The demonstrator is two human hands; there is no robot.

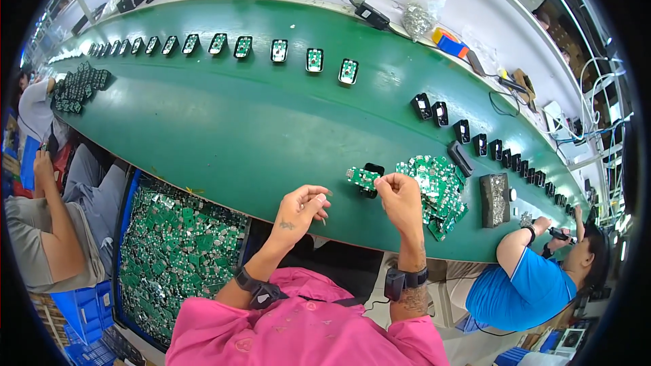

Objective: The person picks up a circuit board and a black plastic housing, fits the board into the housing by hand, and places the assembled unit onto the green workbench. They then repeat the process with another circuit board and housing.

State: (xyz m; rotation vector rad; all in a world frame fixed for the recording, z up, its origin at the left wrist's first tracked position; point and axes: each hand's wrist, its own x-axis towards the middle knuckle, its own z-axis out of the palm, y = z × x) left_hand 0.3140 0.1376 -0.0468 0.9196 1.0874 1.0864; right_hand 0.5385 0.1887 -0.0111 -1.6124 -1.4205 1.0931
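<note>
Near our worktop's (224, 129) front edge, our right hand (401, 200) pinches a board (362, 177) over a case (374, 167); our left hand (300, 209) hangs loosely open; fitting seemingly needs alignment.

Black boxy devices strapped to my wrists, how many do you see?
2: a left-wrist device behind the left hand, and a right-wrist device behind the right hand, which pinches a green circuit board.

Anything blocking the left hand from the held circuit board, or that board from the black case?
Nothing visible stands between the left hand and the circuit board in the right hand. The board overlaps the black case with nothing visible between; contact is unclear.
</note>
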